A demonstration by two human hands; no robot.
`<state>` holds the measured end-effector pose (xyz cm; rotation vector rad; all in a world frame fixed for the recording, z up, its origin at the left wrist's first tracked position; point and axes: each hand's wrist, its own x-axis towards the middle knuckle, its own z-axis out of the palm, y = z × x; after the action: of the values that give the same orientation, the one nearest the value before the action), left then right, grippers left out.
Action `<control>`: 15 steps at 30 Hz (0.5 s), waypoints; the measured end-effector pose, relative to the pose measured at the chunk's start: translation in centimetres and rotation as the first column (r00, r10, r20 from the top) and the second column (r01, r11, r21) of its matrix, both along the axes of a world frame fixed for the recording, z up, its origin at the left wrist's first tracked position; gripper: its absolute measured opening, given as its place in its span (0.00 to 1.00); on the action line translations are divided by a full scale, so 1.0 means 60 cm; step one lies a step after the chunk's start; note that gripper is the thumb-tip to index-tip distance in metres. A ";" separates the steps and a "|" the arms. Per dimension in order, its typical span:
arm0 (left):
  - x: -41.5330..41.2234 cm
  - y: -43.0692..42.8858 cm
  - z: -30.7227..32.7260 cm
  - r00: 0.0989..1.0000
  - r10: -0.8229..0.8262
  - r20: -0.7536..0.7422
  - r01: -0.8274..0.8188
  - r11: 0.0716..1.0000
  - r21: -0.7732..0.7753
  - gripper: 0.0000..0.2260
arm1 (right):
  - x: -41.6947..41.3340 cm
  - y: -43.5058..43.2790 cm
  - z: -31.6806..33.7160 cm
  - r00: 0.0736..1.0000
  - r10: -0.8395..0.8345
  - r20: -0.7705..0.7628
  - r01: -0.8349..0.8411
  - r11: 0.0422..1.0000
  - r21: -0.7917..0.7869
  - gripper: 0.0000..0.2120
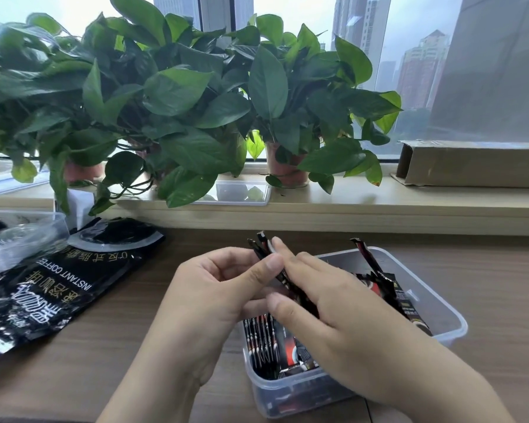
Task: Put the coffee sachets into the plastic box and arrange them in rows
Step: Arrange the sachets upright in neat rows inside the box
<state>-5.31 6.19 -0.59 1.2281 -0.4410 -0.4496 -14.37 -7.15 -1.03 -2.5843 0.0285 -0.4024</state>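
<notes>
A clear plastic box [440,306] stands on the wooden desk in front of me. Several black and red coffee sachets [266,334] stand in a row at its near left side, and others [388,288] lie loose toward the back, one sticking up. Above the box's left edge, my left hand [214,288] and my right hand [324,303] together hold a small bundle of sachets [261,244], whose ends poke out past my fingers. My right hand hides most of the box's middle.
A black instant coffee bag [43,288] lies flat on the left of the desk. Clear containers [22,236] sit at the far left. Potted plants [180,96] and a cardboard box [477,163] line the windowsill behind.
</notes>
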 end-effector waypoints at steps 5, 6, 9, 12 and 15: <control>0.002 0.000 -0.003 0.998 0.015 0.057 -0.016 1.000 0.026 0.24 | -0.004 -0.004 -0.003 1.000 0.012 0.006 -0.011 0.995 -0.103 0.27; 0.001 0.000 -0.002 0.998 0.013 0.066 -0.014 1.000 0.024 0.26 | -0.005 -0.005 -0.003 1.000 0.013 0.016 -0.011 0.994 -0.113 0.26; -0.002 -0.002 -0.002 0.997 0.029 0.077 -0.030 0.999 0.011 0.19 | -0.006 -0.007 0.000 0.999 0.001 0.036 0.002 0.996 -0.088 0.27; 0.004 0.000 -0.004 0.997 0.063 0.038 -0.062 0.998 -0.015 0.14 | -0.009 -0.009 0.003 0.999 -0.031 0.041 0.032 0.999 -0.035 0.30; 0.011 0.004 -0.002 0.995 0.100 -0.012 -0.100 0.994 -0.050 0.15 | -0.012 -0.011 0.003 0.994 -0.061 0.088 0.064 0.998 -0.023 0.26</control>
<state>-4.64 6.44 -0.71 1.1929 -0.3791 -0.3566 -15.08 -7.83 -0.87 -2.5933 0.0742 -0.5415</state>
